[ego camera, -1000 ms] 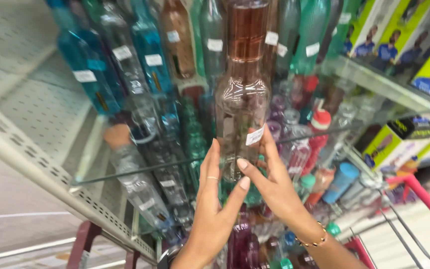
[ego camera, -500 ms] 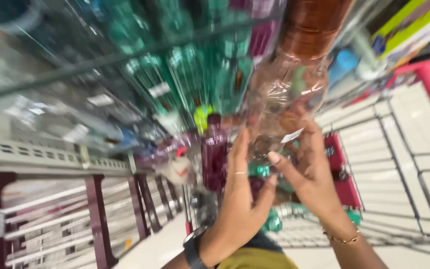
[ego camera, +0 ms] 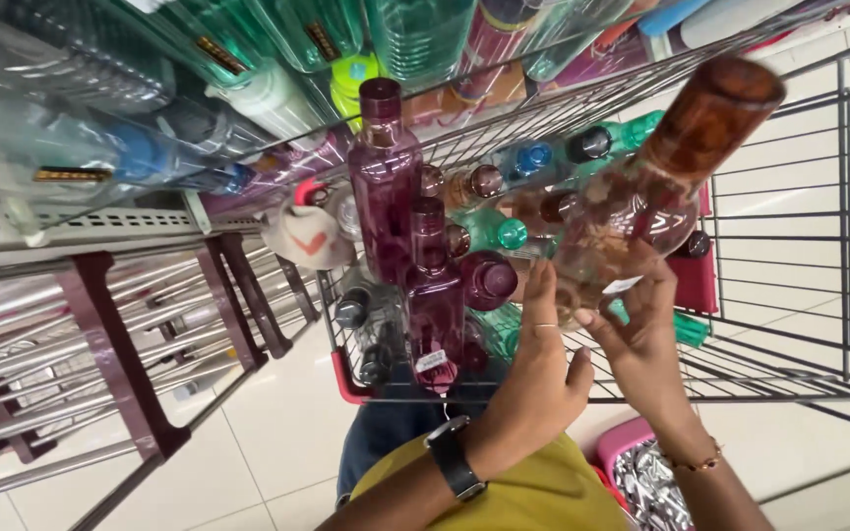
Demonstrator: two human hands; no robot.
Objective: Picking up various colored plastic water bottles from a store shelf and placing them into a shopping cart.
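Amber-capped clear bottle (ego camera: 641,202) now lower than half second ago — off shelf area, over wire cart (ego camera: 789,324) of bottles. Long axis tilted, cap pointing up-right, base down-left. Left hand (ego camera: 533,374) and right hand (ego camera: 641,334) grip its base, fingers wrapped round it. Purple bottles (ego camera: 415,246) stand just left.
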